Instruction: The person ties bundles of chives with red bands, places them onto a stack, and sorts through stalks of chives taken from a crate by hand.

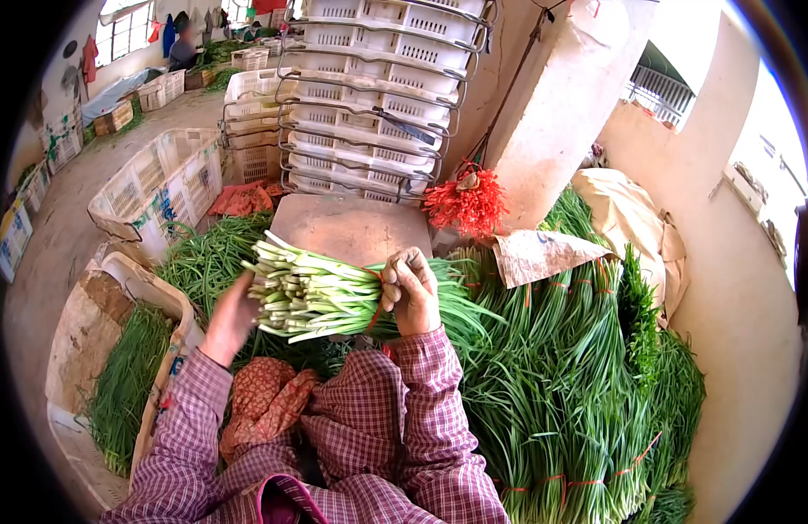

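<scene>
A bundle of garlic chives (pixel 325 293), pale stalk ends to the left and green leaves to the right, lies across a small board (pixel 352 229) in front of me. A red tie (pixel 375 316) circles its middle. My right hand (pixel 411 288) is closed at the top of the bundle, thumb and fingers pinched on the red tie. At the stalk ends is my left hand (pixel 234 316), smeared by motion, its fingers partly hidden by the bundle. Many tied chive bundles (pixel 552 375) are heaped on my right.
Loose chives (pixel 214 262) lie left of the board. A worn crate (pixel 79 349) with greens stands at my left, another crate (pixel 159 188) beyond it. Stacked white crates (pixel 369 113) rise behind the board. Red ties (pixel 467 205) hang by the pillar. A person (pixel 184 52) is far back.
</scene>
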Available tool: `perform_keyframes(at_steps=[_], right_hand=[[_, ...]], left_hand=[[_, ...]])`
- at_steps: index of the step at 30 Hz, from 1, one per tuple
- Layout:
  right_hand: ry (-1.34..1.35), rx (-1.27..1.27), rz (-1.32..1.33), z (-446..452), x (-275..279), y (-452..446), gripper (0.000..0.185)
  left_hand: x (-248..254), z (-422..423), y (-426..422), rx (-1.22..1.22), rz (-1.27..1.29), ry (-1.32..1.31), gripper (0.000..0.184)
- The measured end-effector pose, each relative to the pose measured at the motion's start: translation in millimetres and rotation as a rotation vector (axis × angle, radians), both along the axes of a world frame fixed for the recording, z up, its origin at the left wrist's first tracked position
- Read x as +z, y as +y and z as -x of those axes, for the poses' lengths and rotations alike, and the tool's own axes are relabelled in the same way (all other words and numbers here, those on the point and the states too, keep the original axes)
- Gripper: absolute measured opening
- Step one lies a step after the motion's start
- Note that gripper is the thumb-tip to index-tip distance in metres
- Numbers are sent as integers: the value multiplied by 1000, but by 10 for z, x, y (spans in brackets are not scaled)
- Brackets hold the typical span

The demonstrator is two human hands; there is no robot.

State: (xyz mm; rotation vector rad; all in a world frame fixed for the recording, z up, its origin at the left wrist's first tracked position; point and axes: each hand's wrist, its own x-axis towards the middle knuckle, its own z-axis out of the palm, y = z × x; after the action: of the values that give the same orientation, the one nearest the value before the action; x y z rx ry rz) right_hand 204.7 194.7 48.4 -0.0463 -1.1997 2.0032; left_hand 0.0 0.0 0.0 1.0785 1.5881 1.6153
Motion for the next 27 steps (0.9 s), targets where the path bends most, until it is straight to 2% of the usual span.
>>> perform_keyframes(at_steps=[2,3,5,6,7,10,12,13,15,16,18,20,21,23,25,27], right_hand=[[169,156,35,42,180,-136,13],[189,224,-14,-32,296,-177,13],[209,325,26,18,372,-500,14],[222,383,-1,10,403,-589,15],[185,410,-60,7,400,-620,18],[-175,375,-338,-212,527,-716,18],[-272,341,-407,-219,498,-731,15],[-329,315,-422,-189,442,-698,14],[-325,250,-374,-31,339,-543,13],[-337,164,-356,42,373,-457,13],[-255,103,-360,209,533,-239,10],[-165,54,-407,295,851,-84,11],[-118,39,-453,342,945,31,11],[-32,3,-462,350,1064,166,12],[-54,-59,-450,359,1003,282,11],[-89,-107,-460,413,605,513,11]], left_hand=[[-287,-449,131,-408,-110,-614,59],[-448,-675,203,-564,-77,-903,63],[-381,-952,144,-687,-57,-1084,77],[-353,-984,134,-693,-63,-1089,77],[-300,-945,141,-628,-131,-1029,78],[-52,-679,146,-411,-318,-846,81],[200,-504,147,-257,-431,-719,83],[469,-495,191,-187,-396,-806,85],[514,-53,389,10,-422,-568,66],[526,202,485,-55,-471,-603,56],[997,238,618,-50,-477,-484,44],[1455,113,745,-27,-545,-263,44],[1651,103,811,-138,-584,-188,43],[1906,69,915,-146,-576,-119,38],[1870,70,1052,-187,-571,-113,45],[1559,153,1212,-160,-465,10,64]])
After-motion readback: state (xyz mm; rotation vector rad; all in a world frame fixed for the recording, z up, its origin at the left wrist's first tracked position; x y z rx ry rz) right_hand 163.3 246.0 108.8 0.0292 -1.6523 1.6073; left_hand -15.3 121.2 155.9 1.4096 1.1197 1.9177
